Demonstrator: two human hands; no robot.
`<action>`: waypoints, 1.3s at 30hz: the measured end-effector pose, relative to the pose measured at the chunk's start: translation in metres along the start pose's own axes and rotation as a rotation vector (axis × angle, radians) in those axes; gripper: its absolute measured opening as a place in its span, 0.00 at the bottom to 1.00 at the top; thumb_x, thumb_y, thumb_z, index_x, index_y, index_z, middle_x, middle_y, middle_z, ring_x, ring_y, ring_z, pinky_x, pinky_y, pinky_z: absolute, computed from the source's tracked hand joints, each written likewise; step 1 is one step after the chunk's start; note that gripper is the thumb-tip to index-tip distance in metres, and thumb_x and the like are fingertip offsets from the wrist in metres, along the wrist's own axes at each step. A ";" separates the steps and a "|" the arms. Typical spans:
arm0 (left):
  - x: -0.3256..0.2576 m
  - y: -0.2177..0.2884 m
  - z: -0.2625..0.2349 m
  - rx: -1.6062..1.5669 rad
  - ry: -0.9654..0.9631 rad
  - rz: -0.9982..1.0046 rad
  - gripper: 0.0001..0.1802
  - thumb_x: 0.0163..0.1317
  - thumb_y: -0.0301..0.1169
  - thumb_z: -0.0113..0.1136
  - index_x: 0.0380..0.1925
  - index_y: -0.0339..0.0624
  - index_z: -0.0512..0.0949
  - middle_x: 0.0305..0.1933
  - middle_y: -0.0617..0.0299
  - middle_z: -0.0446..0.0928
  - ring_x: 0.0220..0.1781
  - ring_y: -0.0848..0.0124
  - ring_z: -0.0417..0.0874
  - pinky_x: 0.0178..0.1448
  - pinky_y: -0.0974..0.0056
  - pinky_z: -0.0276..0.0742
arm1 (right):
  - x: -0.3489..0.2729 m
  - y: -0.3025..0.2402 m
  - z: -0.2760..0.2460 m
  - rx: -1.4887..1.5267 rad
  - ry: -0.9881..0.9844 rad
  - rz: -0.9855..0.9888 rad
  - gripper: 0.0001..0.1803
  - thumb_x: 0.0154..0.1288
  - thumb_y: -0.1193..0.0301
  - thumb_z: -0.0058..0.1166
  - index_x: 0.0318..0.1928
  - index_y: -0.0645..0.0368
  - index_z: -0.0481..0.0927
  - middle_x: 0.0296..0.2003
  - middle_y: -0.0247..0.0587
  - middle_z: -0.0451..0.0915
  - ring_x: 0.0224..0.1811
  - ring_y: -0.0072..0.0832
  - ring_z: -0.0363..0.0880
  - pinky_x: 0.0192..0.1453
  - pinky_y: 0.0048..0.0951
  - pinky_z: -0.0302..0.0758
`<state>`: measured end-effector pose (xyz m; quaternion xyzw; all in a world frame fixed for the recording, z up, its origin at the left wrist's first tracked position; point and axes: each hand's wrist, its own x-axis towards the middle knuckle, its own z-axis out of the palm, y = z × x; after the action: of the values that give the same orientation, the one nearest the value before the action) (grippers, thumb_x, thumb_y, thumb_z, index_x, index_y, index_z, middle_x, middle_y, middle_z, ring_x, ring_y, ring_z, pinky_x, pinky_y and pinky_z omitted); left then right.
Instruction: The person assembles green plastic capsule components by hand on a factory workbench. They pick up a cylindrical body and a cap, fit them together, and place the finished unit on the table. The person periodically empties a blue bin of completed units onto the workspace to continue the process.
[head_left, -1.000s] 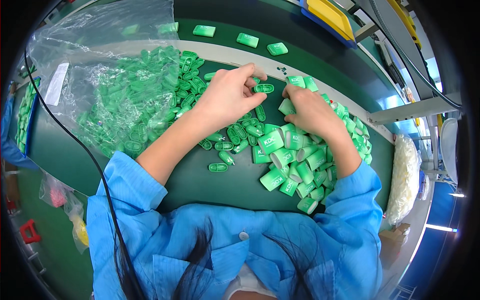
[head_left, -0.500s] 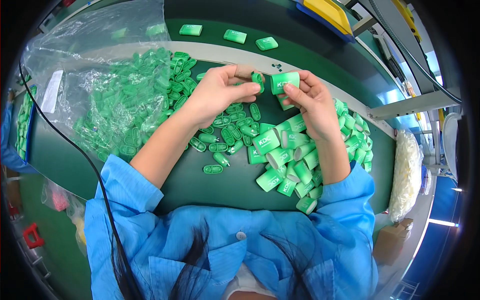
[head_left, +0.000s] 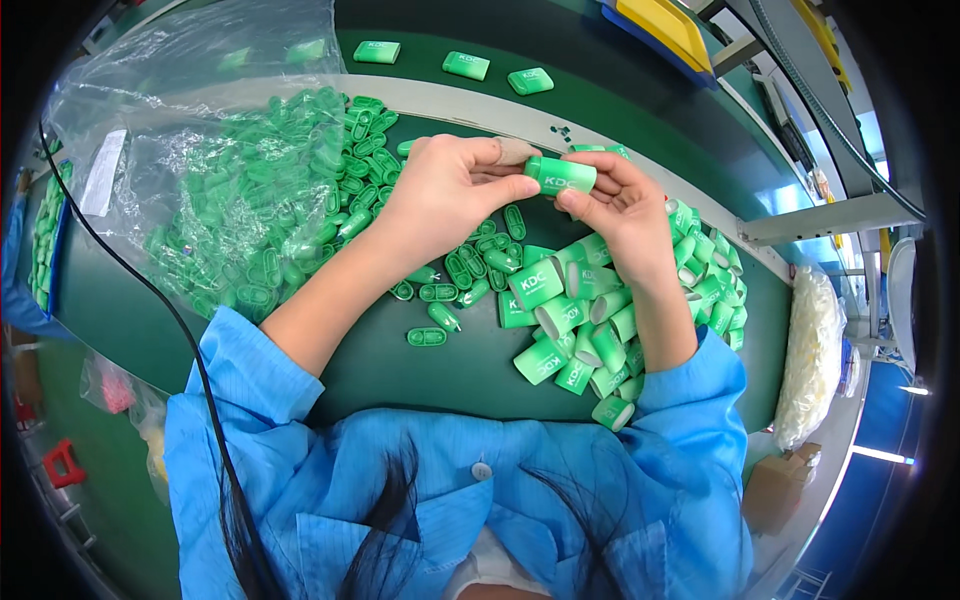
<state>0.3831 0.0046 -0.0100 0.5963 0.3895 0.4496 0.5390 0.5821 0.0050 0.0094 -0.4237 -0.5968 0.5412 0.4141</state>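
Light-green plastic, shading paler toward one end, makes up the flat oval casing (head_left: 570, 176) held up between the two hands, above the worktop (head_left: 385, 385). The right hand (head_left: 632, 205) has it pinched near its right end, thumb in front and fingers behind, not opened wide. The left hand (head_left: 448, 185) is nearly closed at the other end, thumb and fingertips on a darker green rounded plastic insert (head_left: 533, 170) that seems to sit in the casing's mouth (how deep it goes, the fingers partly hide).

The step in hand looks like fitting insert into casing; the next move calls for holding both in line and pressing the insert home without squeezing the casing's thin wall.

Just below the hands lie loose translucent green oval plastic inserts (head_left: 465, 265), their heap running left beneath a large clear plastic bag (head_left: 190, 70). Near the right forearm is a jumbled pile of open-ended light-green casings (head_left: 570, 315). Farther out, past a pale straight rail (head_left: 420, 103), three light-green closed-looking pieces (head_left: 466, 66) lie in a spaced row on a dark green strip (head_left: 422, 62). A yellow-and-blue plastic tray (head_left: 660, 35) stands at the upper right.
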 end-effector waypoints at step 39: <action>0.007 -0.002 -0.012 0.114 0.042 -0.051 0.26 0.60 0.21 0.47 0.60 0.32 0.62 0.56 0.47 0.72 0.50 0.66 0.79 0.49 0.65 0.76 | 0.050 -0.012 -0.003 -0.088 0.028 0.181 0.16 0.60 0.72 0.57 0.46 0.67 0.73 0.31 0.36 0.80 0.30 0.19 0.78 0.38 0.17 0.75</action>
<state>0.3739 0.0144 -0.0107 0.6062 0.4410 0.4252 0.5072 0.5690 0.0525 0.0232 -0.5012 -0.5733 0.5437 0.3528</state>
